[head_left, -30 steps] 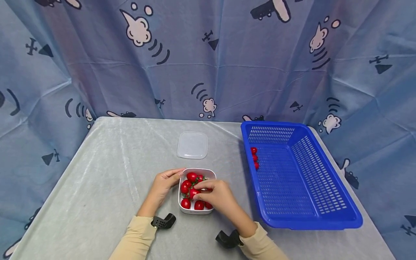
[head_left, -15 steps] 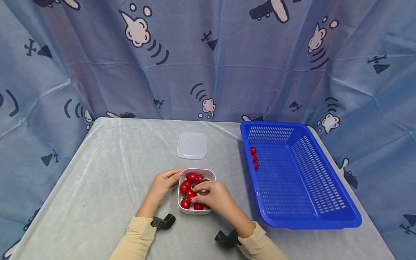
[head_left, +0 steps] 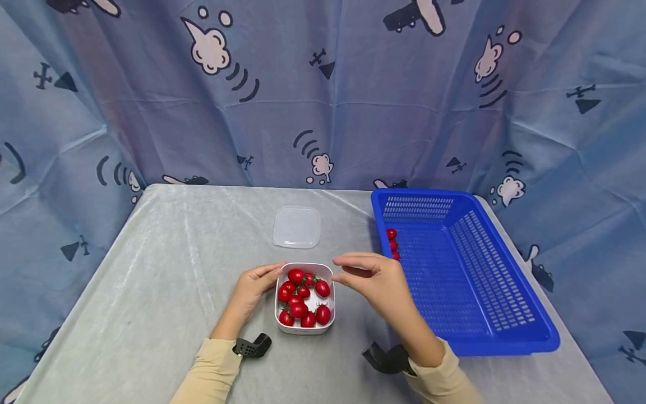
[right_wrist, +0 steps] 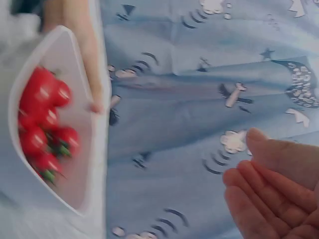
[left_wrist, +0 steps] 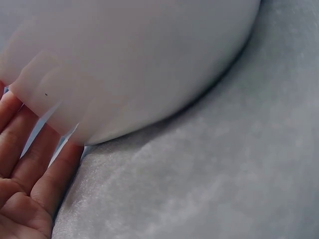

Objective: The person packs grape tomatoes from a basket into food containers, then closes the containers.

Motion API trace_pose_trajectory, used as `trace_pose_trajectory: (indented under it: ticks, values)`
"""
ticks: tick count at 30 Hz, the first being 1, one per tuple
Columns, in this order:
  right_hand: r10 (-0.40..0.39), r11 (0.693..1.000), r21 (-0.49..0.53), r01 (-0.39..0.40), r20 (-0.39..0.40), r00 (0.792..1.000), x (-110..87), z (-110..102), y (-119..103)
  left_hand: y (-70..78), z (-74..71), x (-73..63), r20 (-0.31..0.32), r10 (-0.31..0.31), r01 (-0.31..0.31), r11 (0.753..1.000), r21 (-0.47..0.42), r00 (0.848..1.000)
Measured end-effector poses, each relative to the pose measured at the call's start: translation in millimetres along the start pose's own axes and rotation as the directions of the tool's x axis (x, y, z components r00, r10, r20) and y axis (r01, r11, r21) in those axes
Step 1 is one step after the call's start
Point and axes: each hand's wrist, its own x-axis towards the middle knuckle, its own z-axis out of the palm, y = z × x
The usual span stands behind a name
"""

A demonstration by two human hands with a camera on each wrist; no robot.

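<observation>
A small white square container (head_left: pixel 305 330) holds several red cherry tomatoes (head_left: pixel 299 310), some with green stems; its white floor shows at the middle right. My left hand (head_left: pixel 252 286) rests against the container's left back corner. In the left wrist view its fingers (left_wrist: pixel 42 157) lie straight against the container's wall. To the right of the container, my right hand (head_left: pixel 384 280) is in the air with thumb and index finger apart and nothing between them. The right wrist view also shows this hand (right_wrist: pixel 279 184) holding nothing, with the tomatoes (right_wrist: pixel 42 129) off to the left.
A big blue plastic basket (head_left: pixel 449 280) stands on the right, with a row of red cherry tomatoes (head_left: pixel 393 245) along its left wall. Behind the container a clear square lid (head_left: pixel 296 227) lies flat on the cloth-covered table (head_left: pixel 166 269). A patterned blue curtain (head_left: pixel 282 112) hangs behind.
My right hand has let go of a tomato in the container, then lifted and moved right toward the basket. That tomato settled slightly nearer the front left. My left hand stayed put.
</observation>
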Motion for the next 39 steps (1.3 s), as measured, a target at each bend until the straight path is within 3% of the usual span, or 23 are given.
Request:
trace_pose_trajectory:
  ticks: [8,15,23,39]
  values:
    - [0.059,0.998,-0.021,-0.060,-0.014,0.998,18.7,-59,-11,-0.4,-1.8,0.3,0.012,0.002,-0.002,1.000,-0.003,1.000]
    - [0.098,0.995,-0.011,-0.098,-0.039,0.994,49.7,-94,9,-0.3,-2.5,-0.2,0.007,0.004,-0.004,1.000,0.002,1.000]
    - [0.176,0.982,-0.068,-0.178,-0.035,0.984,74.2,-110,43,-1.0,-2.8,0.7,0.013,0.004,-0.004,1.000,-0.003,1.000]
    - [0.285,0.957,-0.046,-0.285,-0.018,0.958,105.7,-121,104,0.8,-1.4,-0.2,0.005,0.011,-0.011,1.000,-0.001,1.000]
